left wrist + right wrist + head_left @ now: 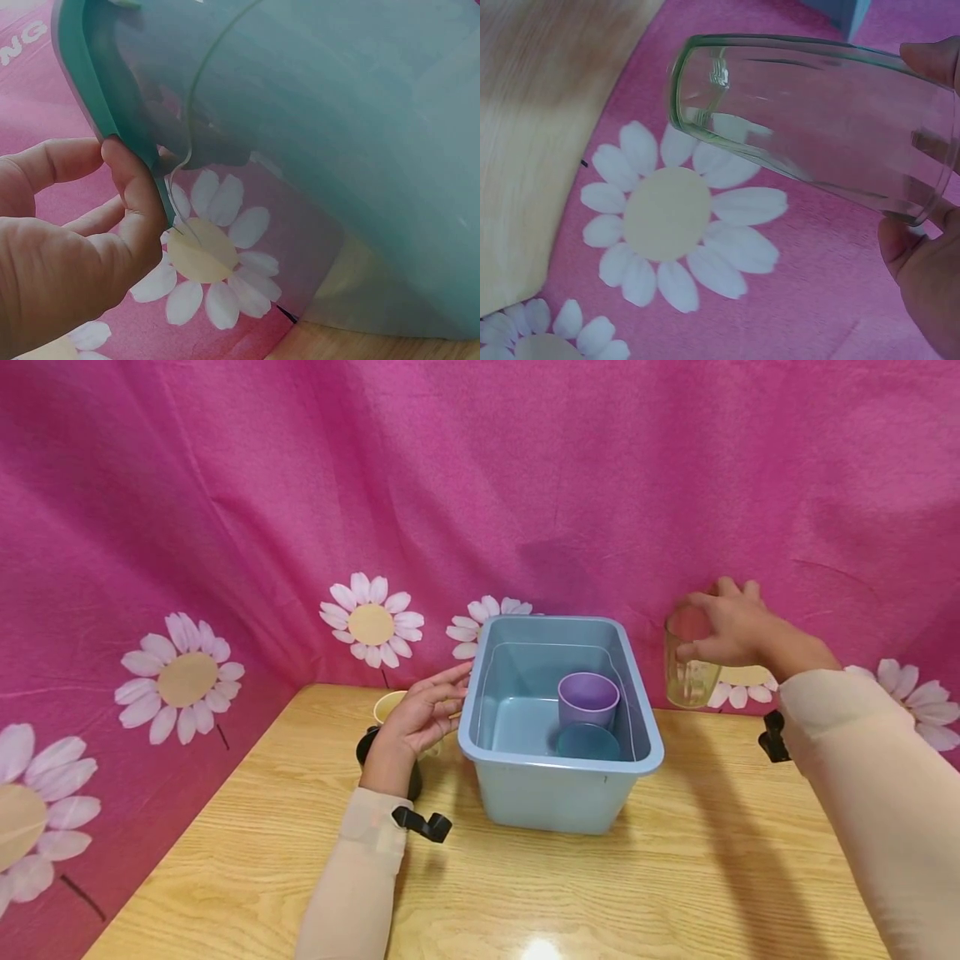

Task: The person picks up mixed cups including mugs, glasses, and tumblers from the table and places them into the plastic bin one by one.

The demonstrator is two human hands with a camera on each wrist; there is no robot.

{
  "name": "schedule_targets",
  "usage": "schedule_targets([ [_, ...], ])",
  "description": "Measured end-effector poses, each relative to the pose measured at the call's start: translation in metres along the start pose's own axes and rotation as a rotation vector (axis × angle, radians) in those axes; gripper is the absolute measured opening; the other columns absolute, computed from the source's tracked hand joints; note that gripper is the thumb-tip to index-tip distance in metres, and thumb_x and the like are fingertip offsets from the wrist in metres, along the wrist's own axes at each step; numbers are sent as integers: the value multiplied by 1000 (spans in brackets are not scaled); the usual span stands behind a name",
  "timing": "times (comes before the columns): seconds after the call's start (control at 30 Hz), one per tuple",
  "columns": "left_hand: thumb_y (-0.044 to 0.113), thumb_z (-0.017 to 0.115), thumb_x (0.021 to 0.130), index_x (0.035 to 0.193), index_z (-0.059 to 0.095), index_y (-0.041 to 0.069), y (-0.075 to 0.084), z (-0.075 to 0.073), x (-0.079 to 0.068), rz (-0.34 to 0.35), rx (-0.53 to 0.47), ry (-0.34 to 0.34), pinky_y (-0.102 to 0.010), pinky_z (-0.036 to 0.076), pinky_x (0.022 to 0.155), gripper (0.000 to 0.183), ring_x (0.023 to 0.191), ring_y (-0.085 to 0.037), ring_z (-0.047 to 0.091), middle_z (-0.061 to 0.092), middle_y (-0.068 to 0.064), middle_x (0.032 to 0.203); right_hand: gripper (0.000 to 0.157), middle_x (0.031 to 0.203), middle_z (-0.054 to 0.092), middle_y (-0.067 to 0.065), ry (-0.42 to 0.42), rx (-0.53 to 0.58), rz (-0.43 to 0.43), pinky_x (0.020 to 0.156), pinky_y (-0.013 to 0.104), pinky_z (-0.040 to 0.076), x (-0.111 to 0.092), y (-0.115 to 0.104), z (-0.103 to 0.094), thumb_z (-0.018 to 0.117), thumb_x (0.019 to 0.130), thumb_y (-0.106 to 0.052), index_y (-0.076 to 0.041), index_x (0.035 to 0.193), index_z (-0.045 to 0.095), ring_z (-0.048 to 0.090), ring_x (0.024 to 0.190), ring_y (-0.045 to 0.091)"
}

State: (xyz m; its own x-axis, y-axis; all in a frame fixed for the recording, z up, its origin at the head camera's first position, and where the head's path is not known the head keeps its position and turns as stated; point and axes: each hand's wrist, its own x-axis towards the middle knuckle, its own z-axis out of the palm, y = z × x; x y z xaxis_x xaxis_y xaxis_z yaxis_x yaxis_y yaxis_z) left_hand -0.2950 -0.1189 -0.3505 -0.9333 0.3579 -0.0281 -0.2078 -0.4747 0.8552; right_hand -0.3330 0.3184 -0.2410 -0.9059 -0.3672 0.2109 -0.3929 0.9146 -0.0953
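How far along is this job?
If the tub is being filled, the purple cup and teal item inside look done. The right hand holds a glass outside it. Probably left: a yellow item and a black item on the table, partly hidden.

In front of you a bright pink cloth (600,460) hangs in soft folds across the far side and round to the left, printed with large daisies (186,680) that have white petals, pale yellow centres and, on some, thin dark stems. Below it you have a light wooden tabletop (247,860) with fine grain, its left edge slanting from near to far along the cloth. You also see a small white glare (542,950) on the wood at the near side, and a long, soft shadow (738,827) stretching across its right part.
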Motion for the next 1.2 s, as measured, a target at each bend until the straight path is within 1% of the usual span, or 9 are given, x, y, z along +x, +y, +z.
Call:
schedule_targets([
  [0.1,-6,46,101,155,43,5,-1,-1,0,2,13,-8,-35,58,83,55,100,-19,68,43,-17,157,71,129,38,37,-7,3,7,80,64,39,2,-2,-7,78,82,-36,0,138,54,29,111,56],
  [0.2,-6,46,101,157,41,5,-2,-2,0,4,22,-11,-35,57,83,57,100,-18,68,42,-17,158,72,128,37,37,-5,9,3,79,64,40,4,-4,-14,78,83,-36,0,140,53,28,110,55],
  [0.47,-5,46,102,156,41,4,-3,-2,0,2,25,0,-36,56,83,55,97,-18,68,44,-17,157,64,125,40,37,28,-29,-33,78,61,36,9,-9,-32,76,82,-33,-1,134,58,30,106,55],
  [0.67,-6,45,102,156,40,4,-3,-1,1,8,24,-11,-35,57,82,56,98,-18,68,43,-18,157,62,129,38,36,31,-39,-17,75,59,38,11,-14,-51,76,82,-33,-4,134,59,29,107,53],
  [0.83,-6,44,102,156,41,4,-2,-1,1,9,22,-11,-35,57,82,56,99,-18,67,42,-18,157,63,131,36,37,28,-40,0,74,60,40,13,-18,-66,76,85,-35,-5,138,57,28,110,54],
  [1.07,-6,45,102,156,41,5,-1,0,0,9,22,-10,-36,57,83,56,99,-19,67,42,-18,158,63,126,39,38,81,-14,-29,80,60,29,18,-23,-77,75,84,-31,-1,137,58,30,107,55],
  [1.2,-6,44,101,156,41,4,-1,0,1,13,22,-12,-36,57,83,56,101,-19,66,42,-18,158,65,131,36,39,70,12,-11,80,62,33,19,-28,-81,74,86,-32,-2,140,55,29,112,55],
])
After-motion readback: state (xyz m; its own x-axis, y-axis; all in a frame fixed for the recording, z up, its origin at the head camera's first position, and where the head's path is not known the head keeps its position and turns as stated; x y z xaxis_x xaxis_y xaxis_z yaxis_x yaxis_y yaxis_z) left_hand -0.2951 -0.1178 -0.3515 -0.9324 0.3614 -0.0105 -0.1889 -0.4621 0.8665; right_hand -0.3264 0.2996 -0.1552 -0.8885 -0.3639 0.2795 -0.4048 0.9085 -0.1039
